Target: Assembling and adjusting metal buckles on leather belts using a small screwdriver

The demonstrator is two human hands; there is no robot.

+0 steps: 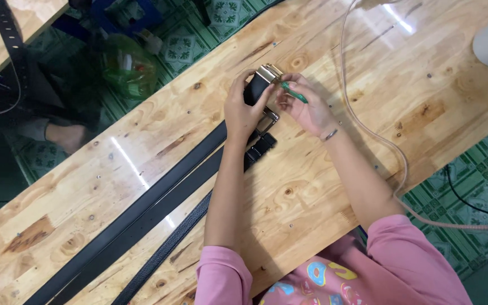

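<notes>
I see long black belts [142,217] lying flat across the wooden counter [368,68], running from the lower left up to the middle. My left hand [243,110] sits at their top end, and its fingers [255,104] are wrapped around a belt end with a gold buckle [268,72]. Just beside it, my right hand [306,107] pinches a thin green tool [293,93], with its tip touching the buckle. A pale hose [368,130] curves over the counter farther right.
</notes>
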